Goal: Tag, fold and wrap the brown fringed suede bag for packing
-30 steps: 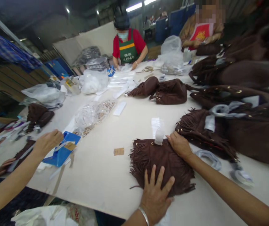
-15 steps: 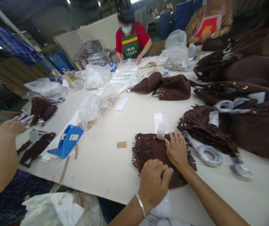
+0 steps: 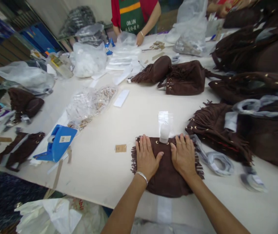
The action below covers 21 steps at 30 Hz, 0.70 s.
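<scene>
A dark brown fringed bag lies flat on the white table in front of me, with metal eyelets along its far edge. My left hand rests on its left half, fingers stretched out towards that edge. On the right half lies my right hand, flat, thumb pointing inward. Between the hands, a white wrapped piece sits at the eyelets, with a clear plastic strip beyond it. Another pale strip shows below the bag's near side.
More brown bags crowd the right side, near coiled wrapped straps. Left stand a blue tape dispenser and a plastic bag of strings. A brown tag lies nearby. A co-worker in a green apron stands across the table.
My left hand has come down from a raised, curled pose to lie flat on the bag's left half. My right hand stays on the bag. The view has tilted downward.
</scene>
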Available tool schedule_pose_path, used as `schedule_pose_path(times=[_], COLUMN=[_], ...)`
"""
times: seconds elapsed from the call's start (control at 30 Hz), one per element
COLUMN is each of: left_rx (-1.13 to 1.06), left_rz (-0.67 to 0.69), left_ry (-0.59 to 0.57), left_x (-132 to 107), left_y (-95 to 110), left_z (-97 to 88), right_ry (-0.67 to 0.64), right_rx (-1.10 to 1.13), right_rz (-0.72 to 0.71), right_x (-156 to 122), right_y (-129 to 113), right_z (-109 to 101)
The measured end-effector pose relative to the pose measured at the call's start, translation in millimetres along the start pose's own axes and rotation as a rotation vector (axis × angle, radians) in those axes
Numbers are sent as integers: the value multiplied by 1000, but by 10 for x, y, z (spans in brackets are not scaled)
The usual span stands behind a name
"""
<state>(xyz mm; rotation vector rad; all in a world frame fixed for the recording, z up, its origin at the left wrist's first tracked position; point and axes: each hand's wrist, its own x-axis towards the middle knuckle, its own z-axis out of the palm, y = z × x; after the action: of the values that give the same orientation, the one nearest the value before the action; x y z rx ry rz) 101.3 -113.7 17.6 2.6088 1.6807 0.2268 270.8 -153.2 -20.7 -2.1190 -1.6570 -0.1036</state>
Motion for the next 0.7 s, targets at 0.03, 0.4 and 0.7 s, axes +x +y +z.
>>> schedule_pose_path(times=[0.03, 0.4, 0.7], left_rx=[5, 23, 14], left_rz=[5, 50, -8], left_ry=[0, 55, 64], left_x=[24, -57, -143], left_y=[-2, -76, 54], left_z=[-7, 79, -84], right_ry=[6, 45, 199], right_rx=[-3, 0, 20], right_rz=[2, -7, -139], right_x=[6, -18, -7], right_y=[-3, 9, -19], right_z=[9, -14, -144])
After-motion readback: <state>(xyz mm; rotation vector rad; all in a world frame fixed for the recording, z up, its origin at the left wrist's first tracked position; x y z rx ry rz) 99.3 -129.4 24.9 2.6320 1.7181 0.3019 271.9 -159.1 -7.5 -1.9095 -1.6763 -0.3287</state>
